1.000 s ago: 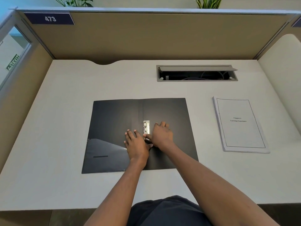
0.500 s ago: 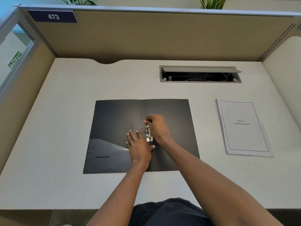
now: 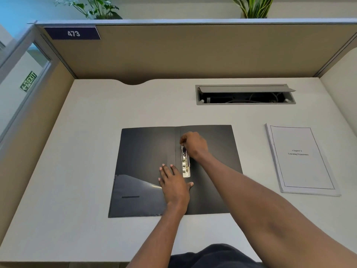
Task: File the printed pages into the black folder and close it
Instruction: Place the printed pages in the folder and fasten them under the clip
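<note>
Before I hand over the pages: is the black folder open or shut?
Open. The black folder lies spread flat on the desk, both covers showing and its metal clip exposed at the spine.

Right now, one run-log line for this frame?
folder: open flat | left hand: pressing folder | right hand: on clip lever | pages: unfiled, right
</note>
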